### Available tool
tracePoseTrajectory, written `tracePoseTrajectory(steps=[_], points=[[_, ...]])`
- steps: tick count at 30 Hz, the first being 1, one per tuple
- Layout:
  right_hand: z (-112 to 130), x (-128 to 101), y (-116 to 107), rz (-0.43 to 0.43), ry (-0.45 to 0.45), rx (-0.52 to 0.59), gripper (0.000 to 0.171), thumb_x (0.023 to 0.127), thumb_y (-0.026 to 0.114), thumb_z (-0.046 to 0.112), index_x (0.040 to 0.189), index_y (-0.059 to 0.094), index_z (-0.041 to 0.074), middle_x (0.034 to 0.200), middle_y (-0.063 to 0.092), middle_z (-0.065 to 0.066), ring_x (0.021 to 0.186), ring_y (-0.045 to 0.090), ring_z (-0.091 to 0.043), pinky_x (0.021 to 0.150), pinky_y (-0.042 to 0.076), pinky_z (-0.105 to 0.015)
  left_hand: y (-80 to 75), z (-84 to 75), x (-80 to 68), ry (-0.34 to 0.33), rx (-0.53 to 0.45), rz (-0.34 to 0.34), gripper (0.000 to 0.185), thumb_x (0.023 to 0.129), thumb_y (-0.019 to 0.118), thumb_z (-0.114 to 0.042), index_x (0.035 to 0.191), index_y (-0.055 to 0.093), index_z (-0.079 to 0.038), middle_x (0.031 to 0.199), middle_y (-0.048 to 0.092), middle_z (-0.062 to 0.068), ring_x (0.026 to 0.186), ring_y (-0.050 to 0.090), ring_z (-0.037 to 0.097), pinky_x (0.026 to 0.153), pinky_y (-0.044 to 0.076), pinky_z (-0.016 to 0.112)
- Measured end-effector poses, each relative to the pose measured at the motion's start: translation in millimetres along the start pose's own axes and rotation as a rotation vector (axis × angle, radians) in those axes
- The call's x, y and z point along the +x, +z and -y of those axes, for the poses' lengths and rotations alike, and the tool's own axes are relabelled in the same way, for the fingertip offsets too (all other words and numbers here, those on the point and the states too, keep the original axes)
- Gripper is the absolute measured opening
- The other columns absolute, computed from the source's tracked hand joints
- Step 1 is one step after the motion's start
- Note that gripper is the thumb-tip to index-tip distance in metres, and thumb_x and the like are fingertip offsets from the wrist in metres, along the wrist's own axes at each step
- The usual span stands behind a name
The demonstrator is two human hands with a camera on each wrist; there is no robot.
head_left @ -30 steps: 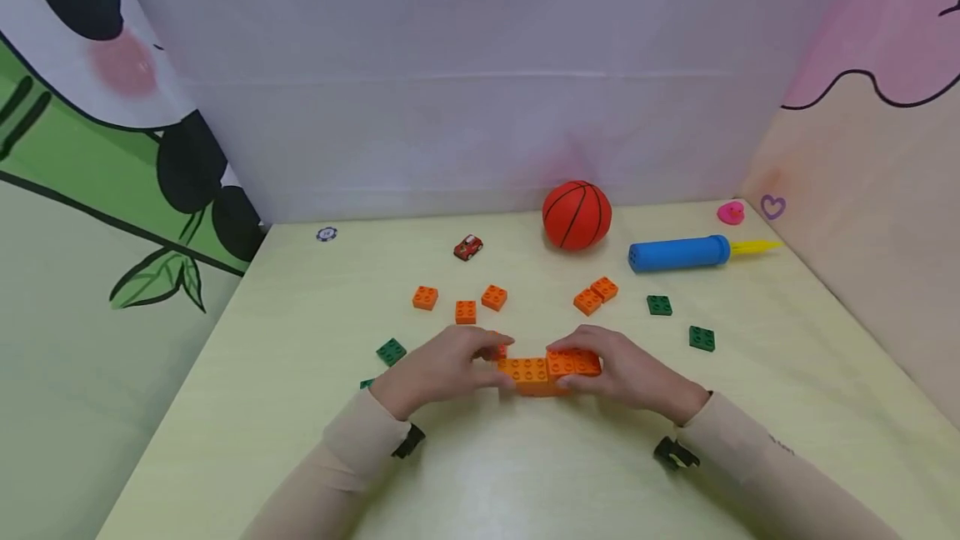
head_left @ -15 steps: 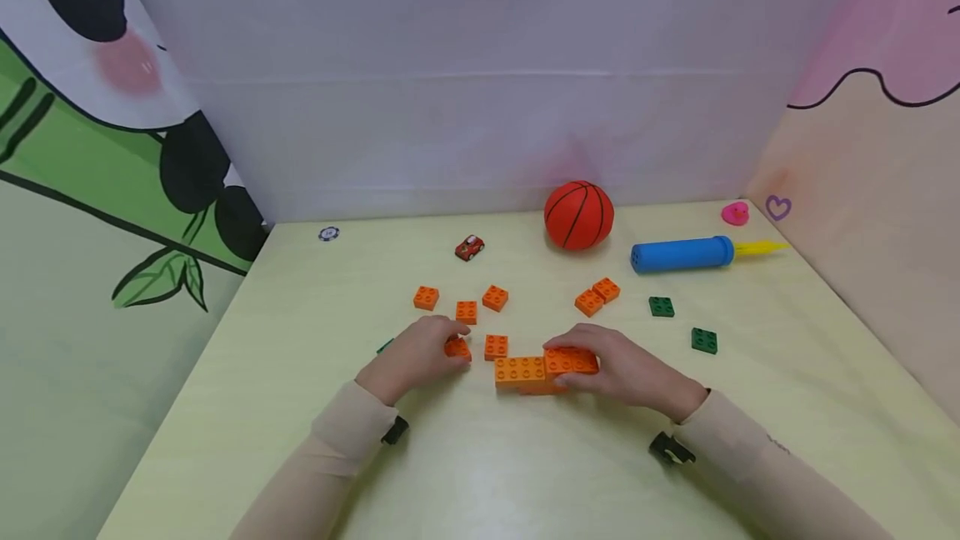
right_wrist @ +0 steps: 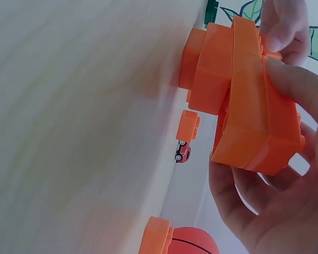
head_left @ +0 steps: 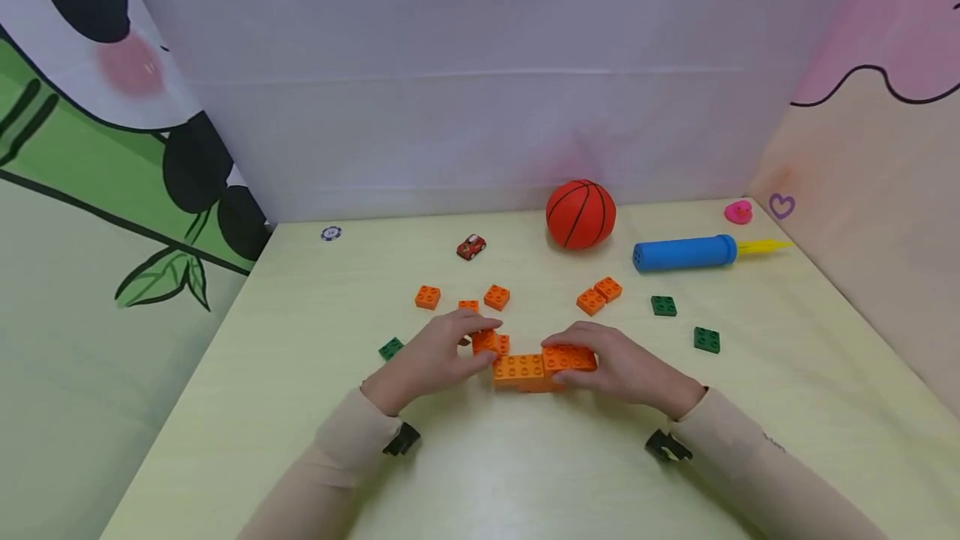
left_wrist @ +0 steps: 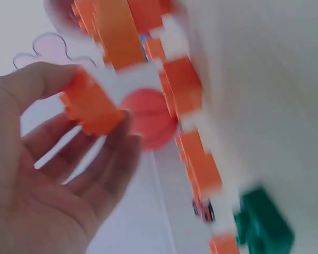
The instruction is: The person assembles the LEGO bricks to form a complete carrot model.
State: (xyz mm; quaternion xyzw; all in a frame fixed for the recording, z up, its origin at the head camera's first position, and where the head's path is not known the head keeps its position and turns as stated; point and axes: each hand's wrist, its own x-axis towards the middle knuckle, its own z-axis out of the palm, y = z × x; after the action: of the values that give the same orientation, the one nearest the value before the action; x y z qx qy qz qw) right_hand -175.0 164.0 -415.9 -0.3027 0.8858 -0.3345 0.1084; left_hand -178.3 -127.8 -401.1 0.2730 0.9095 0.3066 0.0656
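In the head view my left hand [head_left: 433, 361] pinches a small square orange toy brick [left_wrist: 95, 106] between thumb and fingers, just left of the joined bricks. My right hand [head_left: 628, 363] grips the right end of a stepped build of joined orange bricks [head_left: 517, 369]. In the right wrist view the build's layers [right_wrist: 249, 100] show, with the thumb on one side and fingers on the other. One loose orange brick [head_left: 503, 344] lies behind the build, partly hidden by the left hand's brick. Another orange brick [head_left: 468, 305] shows just beyond the left hand.
Farther back lie more orange bricks [head_left: 497, 297], a red toy car [head_left: 471, 247] and a small basketball [head_left: 581, 215]. To the right are green bricks [head_left: 707, 340], a blue pump [head_left: 686, 253] and a pink duck [head_left: 738, 212]. A green brick [head_left: 391, 348] lies beside the left wrist.
The left hand moved left from the build, took hold of a loose orange brick, then brought it back rightward, lifted. The right hand keeps its grip on the build, nearly still.
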Motion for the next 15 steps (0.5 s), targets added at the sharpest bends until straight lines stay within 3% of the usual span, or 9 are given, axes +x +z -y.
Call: tracePoseTrajectory(steps=[3,7,15], points=[[-0.4,0.6,-0.2,0.005,-0.001,0.004,0.052,0.090,0.070,0.049,0.135,0.062,0.024,0.121,0.062,0.014,0.113,0.056,-0.011,0.099,0.049,-0.044,9.4,-9.8,3.4,0.096,-0.072,0.009,0.045,0.095,0.069,-0.024,0.137,0.061,-0.011,0.130,0.063,0.004,0.115,0.057,0.017,0.098,0.051,0.038],[-0.6,0.3,-0.3,0.006,-0.001,0.010,0.050,0.090,0.071,0.046,0.135,0.062,0.024,0.119,0.062,0.014,0.111,0.056,-0.010,0.097,0.050,-0.041,21.6,-18.5,9.0,0.163,-0.068,0.007,0.045,0.095,0.069,-0.026,0.137,0.061,-0.011,0.128,0.065,0.004,0.112,0.058,0.014,0.099,0.050,0.035],[-1.5,-0.2,0.1,0.000,-0.002,0.019,0.046,0.091,0.071,0.045,0.134,0.062,0.032,0.118,0.061,0.016,0.108,0.055,-0.007,0.094,0.051,-0.036,31.7,-23.3,14.9,0.108,-0.049,0.013,0.047,0.095,0.070,-0.029,0.137,0.060,-0.012,0.123,0.066,-0.002,0.104,0.059,0.011,0.094,0.051,0.030]])
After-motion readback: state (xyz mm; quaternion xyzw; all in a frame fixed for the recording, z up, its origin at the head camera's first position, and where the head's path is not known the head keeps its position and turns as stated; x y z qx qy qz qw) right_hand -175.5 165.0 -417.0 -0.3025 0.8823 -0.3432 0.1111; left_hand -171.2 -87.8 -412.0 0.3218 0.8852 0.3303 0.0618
